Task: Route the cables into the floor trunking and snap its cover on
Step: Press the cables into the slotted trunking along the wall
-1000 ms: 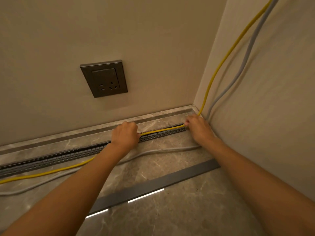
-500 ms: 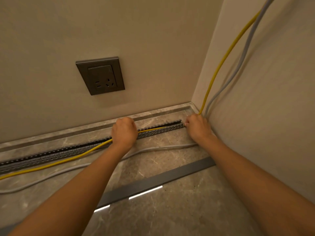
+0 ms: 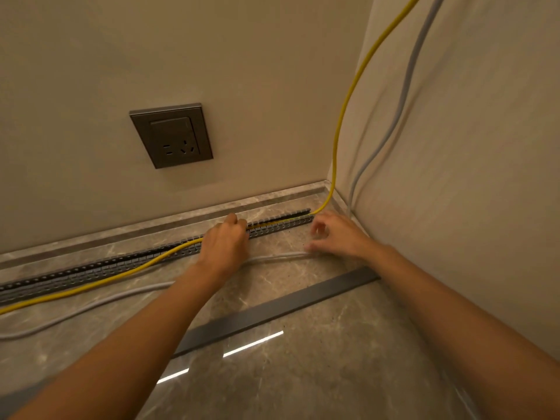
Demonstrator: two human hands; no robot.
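Observation:
A slotted grey floor trunking (image 3: 100, 269) runs along the wall base on the marble floor. The yellow cable (image 3: 348, 95) drops down the corner and lies inside the trunking's right end, then leaves it left of my left hand (image 3: 225, 242), which is closed on it over the channel. My right hand (image 3: 336, 234) hovers with fingers apart just above the grey cable (image 3: 91, 304), fingertips near or touching it; this cable lies loose on the floor in front of the trunking. The long dark grey cover strip (image 3: 272, 310) lies separately on the floor, nearer to me.
A dark wall socket (image 3: 171, 134) sits on the wall above the trunking. The right wall (image 3: 469, 177) meets the back wall in a corner by the trunking's right end. A marble skirting ledge (image 3: 151, 225) runs behind the channel.
My right hand has left the yellow cable at the trunking's end and dropped towards the grey cable with fingers spread. More of the yellow cable sits in the channel's right part.

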